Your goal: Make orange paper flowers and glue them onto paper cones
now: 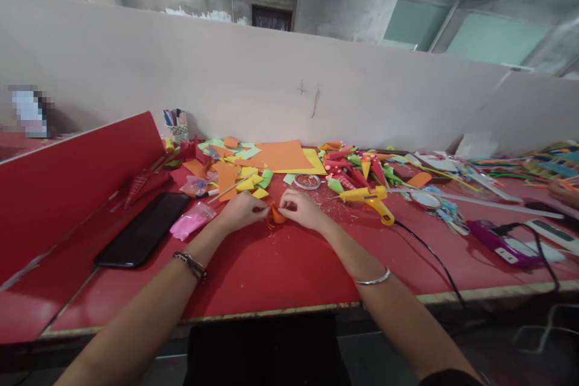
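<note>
Between my two hands is a small folded piece of orange paper (pixel 277 215), held just above the red tabletop. My left hand (pixel 244 211) pinches its left side with thumb and forefinger. From the right, my right hand (pixel 302 208) pinches its upper edge; fingers partly hide the fold. Behind my hands lie loose yellow and green paper pieces (pixel 253 182) and a clear round ring-shaped item (pixel 307 181). A yellow hot glue gun (pixel 368 199) rests right of my right hand, with a long clear glue stick in its back.
A black phone (pixel 143 229) and a bag of pink material (pixel 192 221) lie left. Orange sheets (pixel 283 157) and a heap of paper cones (pixel 357 169) sit behind. A purple power strip (pixel 504 244) with cables lies right. Another person's hand (pixel 565 193) shows at far right.
</note>
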A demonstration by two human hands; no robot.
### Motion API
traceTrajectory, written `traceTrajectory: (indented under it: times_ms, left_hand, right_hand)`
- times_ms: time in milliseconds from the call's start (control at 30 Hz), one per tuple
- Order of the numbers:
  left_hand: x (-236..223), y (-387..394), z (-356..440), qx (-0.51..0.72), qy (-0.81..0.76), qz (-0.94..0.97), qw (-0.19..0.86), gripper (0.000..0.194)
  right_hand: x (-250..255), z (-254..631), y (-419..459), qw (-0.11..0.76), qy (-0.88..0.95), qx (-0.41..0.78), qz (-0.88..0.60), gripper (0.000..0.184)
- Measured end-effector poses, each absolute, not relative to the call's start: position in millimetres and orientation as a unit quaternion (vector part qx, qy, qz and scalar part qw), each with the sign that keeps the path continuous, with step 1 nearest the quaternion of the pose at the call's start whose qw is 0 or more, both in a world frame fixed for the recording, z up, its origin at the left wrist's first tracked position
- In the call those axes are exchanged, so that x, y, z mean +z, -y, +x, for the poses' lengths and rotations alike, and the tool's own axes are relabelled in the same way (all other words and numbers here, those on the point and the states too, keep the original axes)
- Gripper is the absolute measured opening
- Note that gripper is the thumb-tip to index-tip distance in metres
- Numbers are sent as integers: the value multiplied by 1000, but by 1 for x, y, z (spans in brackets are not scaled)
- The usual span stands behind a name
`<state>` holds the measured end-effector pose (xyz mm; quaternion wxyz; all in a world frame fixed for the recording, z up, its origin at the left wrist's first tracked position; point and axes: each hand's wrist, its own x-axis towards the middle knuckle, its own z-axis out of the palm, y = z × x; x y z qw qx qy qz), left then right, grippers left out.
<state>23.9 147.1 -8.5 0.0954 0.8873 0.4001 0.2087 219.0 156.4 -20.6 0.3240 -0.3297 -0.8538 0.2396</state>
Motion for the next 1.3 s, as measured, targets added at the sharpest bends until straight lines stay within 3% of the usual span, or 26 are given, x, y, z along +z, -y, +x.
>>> traceTrajectory:
  times_ms: [233, 333, 467, 700, 1300]
  left_hand:
    - [-6, -145, 25, 190, -444, 874, 47, 29]
    - [-5, -145, 24, 193, -504, 842, 7, 31]
    - [-6, -146, 23, 190, -544, 816, -33, 35]
    - [-6, -143, 29, 173, -570, 803, -14, 34]
    - [-6, -142, 30, 156, -576, 802, -14, 33]
  right_hand:
    - [-20, 215, -156, 347, 842, 236, -340, 1]
    - [-15, 214, -153, 382, 828, 218, -348, 7]
    - [-13, 215, -152, 363, 850, 193, -329, 2]
    - [-19, 217, -156, 310, 864, 158, -363, 6]
    - [-20, 219, -158, 324, 865, 148, -355, 8]
